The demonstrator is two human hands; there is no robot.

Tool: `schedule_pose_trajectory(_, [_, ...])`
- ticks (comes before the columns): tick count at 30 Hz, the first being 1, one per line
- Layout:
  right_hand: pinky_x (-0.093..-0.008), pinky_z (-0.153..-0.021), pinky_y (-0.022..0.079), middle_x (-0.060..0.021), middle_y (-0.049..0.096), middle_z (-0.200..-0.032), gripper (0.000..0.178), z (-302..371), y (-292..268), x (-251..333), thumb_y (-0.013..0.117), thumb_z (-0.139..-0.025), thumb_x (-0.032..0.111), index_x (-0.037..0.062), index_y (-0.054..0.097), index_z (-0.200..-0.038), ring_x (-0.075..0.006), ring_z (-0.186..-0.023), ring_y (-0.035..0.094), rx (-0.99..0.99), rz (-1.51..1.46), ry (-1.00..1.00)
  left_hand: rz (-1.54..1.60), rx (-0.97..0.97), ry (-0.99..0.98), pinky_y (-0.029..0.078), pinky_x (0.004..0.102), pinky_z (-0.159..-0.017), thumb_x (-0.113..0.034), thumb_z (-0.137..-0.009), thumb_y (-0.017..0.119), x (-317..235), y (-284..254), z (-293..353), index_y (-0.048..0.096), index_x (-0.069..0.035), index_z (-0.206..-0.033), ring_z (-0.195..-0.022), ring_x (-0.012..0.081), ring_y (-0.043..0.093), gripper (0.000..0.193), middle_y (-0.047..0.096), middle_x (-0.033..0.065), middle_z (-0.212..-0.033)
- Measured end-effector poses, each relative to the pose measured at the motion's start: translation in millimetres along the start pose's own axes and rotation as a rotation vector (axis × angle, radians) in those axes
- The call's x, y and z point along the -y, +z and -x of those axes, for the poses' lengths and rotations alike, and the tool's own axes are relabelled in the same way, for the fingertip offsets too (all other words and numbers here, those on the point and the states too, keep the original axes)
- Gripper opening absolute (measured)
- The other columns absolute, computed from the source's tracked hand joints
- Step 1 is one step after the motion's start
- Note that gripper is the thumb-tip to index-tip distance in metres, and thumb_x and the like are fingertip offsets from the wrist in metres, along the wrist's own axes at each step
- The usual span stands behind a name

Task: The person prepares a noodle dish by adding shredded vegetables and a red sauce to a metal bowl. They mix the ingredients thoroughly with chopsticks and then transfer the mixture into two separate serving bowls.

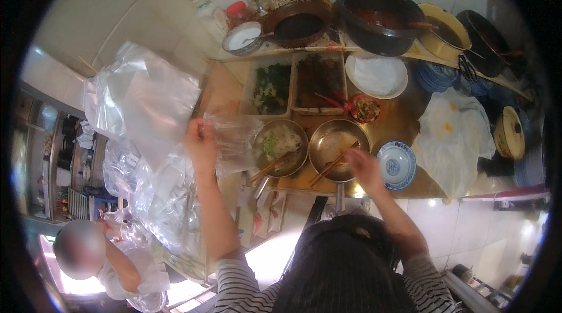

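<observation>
My left hand point(201, 136) is closed on the edge of a clear plastic bag point(234, 148), which hangs to its right beside a metal pan. That left pan point(305, 158) holds pale noodles and chopped greens point(274, 144), with chopsticks point(273, 166) leaning in it. My right hand point(364, 168) hovers by the rim of a second metal pan point(336, 132), its fingers slightly blurred. A pair of chopsticks point(329, 170) lies across this pan next to the fingertips; I cannot tell whether they grip it. Just right of this hand sits a blue-and-white bowl point(397, 163).
Plastic bags point(152, 102) pile up on the left. Behind the pans stand trays of greens point(271, 87) and dark food point(319, 81), a white plate point(377, 73) and a small bowl of chopped food point(366, 108). A big black pot point(374, 20) occupies the back shelf. Another person point(120, 266) is at lower left.
</observation>
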State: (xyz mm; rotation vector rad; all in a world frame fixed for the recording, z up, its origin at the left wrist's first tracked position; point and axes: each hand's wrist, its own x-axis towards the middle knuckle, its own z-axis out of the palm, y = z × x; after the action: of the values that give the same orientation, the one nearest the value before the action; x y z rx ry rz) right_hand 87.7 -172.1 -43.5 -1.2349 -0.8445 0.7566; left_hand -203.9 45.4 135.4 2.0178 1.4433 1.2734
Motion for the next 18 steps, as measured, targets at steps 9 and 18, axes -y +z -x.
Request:
schedule_pose_trajectory(9, [-0.0313, -0.089, 0.04, -0.003, 0.059, -0.106, 0.029, -95, 229, 1, 0.062, -0.085, 0.032, 0.0091, 0.06, -0.103, -0.0152, -0.105, 0.053, 0.602, -0.58, 0.468, 0.415, -0.074, -0.191, 0.032, 0.0207, -0.047, -0.02, -0.09, 0.057, 0, 14, 47, 0.051, -0.008, -0.082, -0.054, 0.0042, 0.04, 0.016, 0.045, -0.0045, -0.061])
schedule_pose_trajectory(18, [-0.0277, -0.057, 0.041, 0.001, 0.048, -0.069, 0.018, -101, 199, 31, 0.058, -0.088, 0.022, 0.0079, 0.05, -0.082, -0.0096, -0.063, 0.046, 0.734, -0.071, 0.174, -0.44, 0.215, -0.094, 0.046, 0.0352, -0.055, -0.013, -0.082, 0.062, 37, -36, 79, 0.051, -0.004, -0.086, -0.06, 0.0286, 0.057, 0.015, 0.058, 0.0101, -0.069])
